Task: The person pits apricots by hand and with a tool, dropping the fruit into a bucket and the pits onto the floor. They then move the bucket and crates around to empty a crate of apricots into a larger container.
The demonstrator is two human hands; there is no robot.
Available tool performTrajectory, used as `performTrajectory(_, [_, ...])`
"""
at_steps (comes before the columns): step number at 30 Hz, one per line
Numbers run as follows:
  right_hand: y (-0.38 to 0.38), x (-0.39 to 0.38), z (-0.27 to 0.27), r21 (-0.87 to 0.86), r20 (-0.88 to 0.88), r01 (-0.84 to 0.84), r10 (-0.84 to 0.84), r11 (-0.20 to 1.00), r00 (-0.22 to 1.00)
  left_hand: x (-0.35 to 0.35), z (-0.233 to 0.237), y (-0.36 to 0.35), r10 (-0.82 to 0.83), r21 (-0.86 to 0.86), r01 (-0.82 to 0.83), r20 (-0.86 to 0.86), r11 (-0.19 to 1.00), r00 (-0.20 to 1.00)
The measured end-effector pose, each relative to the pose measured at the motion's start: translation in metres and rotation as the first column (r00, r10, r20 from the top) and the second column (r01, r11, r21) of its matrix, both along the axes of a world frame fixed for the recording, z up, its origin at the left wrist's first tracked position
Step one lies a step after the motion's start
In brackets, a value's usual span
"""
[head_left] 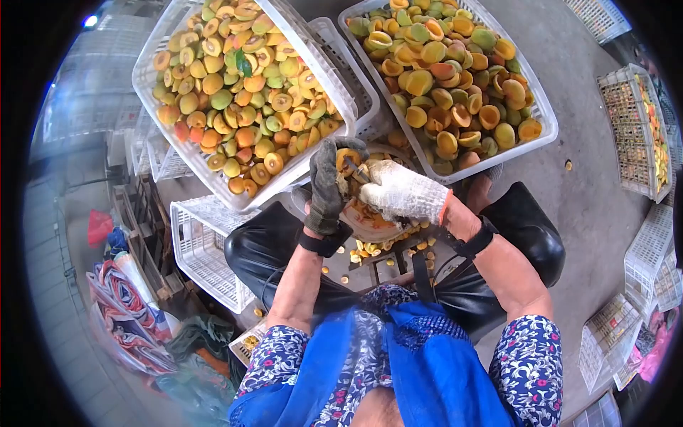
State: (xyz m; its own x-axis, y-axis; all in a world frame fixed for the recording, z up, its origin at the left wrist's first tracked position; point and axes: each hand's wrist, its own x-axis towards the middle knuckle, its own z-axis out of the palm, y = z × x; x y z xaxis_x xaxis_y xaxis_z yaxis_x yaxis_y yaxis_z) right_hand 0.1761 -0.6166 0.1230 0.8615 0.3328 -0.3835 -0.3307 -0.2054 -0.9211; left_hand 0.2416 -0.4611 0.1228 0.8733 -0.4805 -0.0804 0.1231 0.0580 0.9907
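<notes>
My left hand [329,186], in a dark grey glove, is closed round a halved yellow fruit, seemingly a peach half [346,161], with its cut face towards my right hand. My right hand [400,192], in a white knitted glove, grips a small metal pitting tool [362,173] whose tip is at the fruit; its handle is hidden in my fist. Below both hands stands a round basin [373,233] holding wet scraps. The left crate [302,37] is full of fruit halves, many with stones showing. Hollowed halves fill the right crate [546,117].
An empty white crate [203,252] lies beside my knee, near a wooden pallet [146,228]. Fruit stones [370,249] are scattered beneath the basin. More crates [615,142] stand at the right. Folded striped sacks [124,299] lie at the left.
</notes>
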Motion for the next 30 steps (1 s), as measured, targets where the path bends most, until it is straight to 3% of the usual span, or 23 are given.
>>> performTrajectory(1, [0.005,0.0,-0.028,-0.205,0.583,0.092,0.046,0.974,0.811,0.002,0.002,0.0,-0.034,0.016,0.033,0.056,0.999,0.998])
performTrajectory(2, [0.009,-0.001,-0.044,-0.307,0.922,0.282,0.21,0.909,0.326,0.003,0.007,0.0,-0.035,0.015,0.034,0.051,0.999,0.998])
performTrajectory(3, [0.01,-0.002,-0.038,-0.311,0.919,0.283,0.211,0.907,0.334,0.002,0.012,0.0,-0.073,0.06,0.064,0.17,0.996,0.983])
performTrajectory(4, [0.01,-0.003,-0.023,-0.14,0.679,0.11,0.015,0.984,0.734,0.004,0.014,-0.002,-0.12,0.101,0.095,0.286,0.99,0.951])
performTrajectory(5, [0.007,-0.005,-0.007,0.107,0.241,0.049,-0.074,0.993,0.968,0.009,0.009,0.001,-0.136,0.137,0.114,0.167,0.984,0.977])
performTrajectory(6, [0.002,-0.009,0.009,0.324,0.008,0.073,-0.08,0.943,0.997,0.007,0.02,-0.002,-0.186,0.159,0.143,0.307,0.977,0.933])
performTrajectory(7, [-0.001,-0.009,0.017,0.316,0.005,0.078,-0.084,0.946,0.996,0.003,0.031,-0.003,-0.228,0.186,0.16,0.439,0.969,0.869])
performTrajectory(8, [-0.003,-0.008,0.024,0.386,-0.186,0.044,0.031,0.922,0.982,0.005,0.031,0.0,-0.227,0.181,0.162,0.44,0.97,0.869])
performTrajectory(9, [-0.003,-0.007,0.029,0.461,-0.357,0.028,0.157,0.887,0.921,0.009,0.031,0.004,-0.319,0.174,0.281,0.255,0.944,0.913])
performTrajectory(10, [-0.003,-0.009,0.035,0.463,-0.329,0.007,0.165,0.886,0.93,0.01,0.032,0.005,-0.407,0.145,0.395,0.06,0.907,0.912])
performTrajectory(13, [-0.001,-0.018,0.034,0.555,-0.444,0.123,0.168,0.823,0.88,-0.003,0.049,0.002,-0.368,0.165,0.343,0.155,0.925,0.917])
performTrajectory(15, [-0.012,-0.013,0.048,0.505,-0.402,0.034,0.2,0.862,0.894,0.005,0.041,0.005,-0.371,0.123,0.353,0.188,0.928,0.91])
performTrajectory(16, [-0.014,-0.01,0.041,0.222,-0.16,-0.214,0.252,0.951,0.955,0.011,0.036,0.008,-0.328,0.195,0.3,0.134,0.934,0.935])
performTrajectory(17, [-0.014,-0.009,0.021,-0.134,0.068,-0.36,0.371,0.923,0.926,0.018,0.034,0.008,-0.277,0.269,0.246,0.085,0.931,0.957])
performTrajectory(18, [-0.006,-0.025,-0.029,-0.376,0.459,-0.221,0.388,0.9,0.799,0.028,0.041,0.003,-0.242,0.256,0.212,0.09,0.943,0.966])
performTrajectory(20, [-0.004,-0.032,-0.034,-0.531,0.244,-0.179,0.352,0.828,0.904,0.05,0.016,-0.007,-0.162,0.452,-0.136,0.56,0.881,0.812])
performTrajectory(22, [0.002,-0.029,-0.033,-0.559,0.222,-0.161,0.334,0.814,0.916,0.082,0.05,-0.026,-0.238,0.297,0.155,0.268,0.942,0.933])
performTrajectory(23, [0.0,-0.024,-0.027,-0.564,0.282,-0.16,0.37,0.811,0.885,0.081,0.082,-0.043,-0.182,-0.069,0.193,0.138,0.979,0.974])
performTrajectory(25, [-0.008,-0.013,-0.011,-0.569,0.273,-0.198,0.41,0.798,0.87,0.099,0.118,-0.032,-0.168,0.04,0.163,0.161,0.986,0.973])
performTrajectory(27, [-0.016,-0.012,0.019,-0.4,0.119,-0.125,0.187,0.908,0.975,0.168,0.075,0.025,-0.401,0.496,0.184,0.377,0.848,0.835])
performTrajectory(28, [-0.018,-0.014,0.006,-0.394,0.122,-0.125,0.186,0.911,0.975,0.172,0.065,0.042,-0.571,0.858,-0.009,0.35,0.514,0.742])
performTrajectory(29, [-0.02,-0.018,-0.018,-0.533,0.357,-0.143,0.375,0.834,0.855,0.171,0.058,0.057,-0.703,0.964,-0.26,0.225,0.059,0.674])
performTrajectory(30, [-0.02,-0.019,-0.031,-0.66,0.525,-0.105,0.556,0.744,0.644,0.16,0.055,0.073,-0.669,0.978,-0.195,0.19,0.068,0.719])
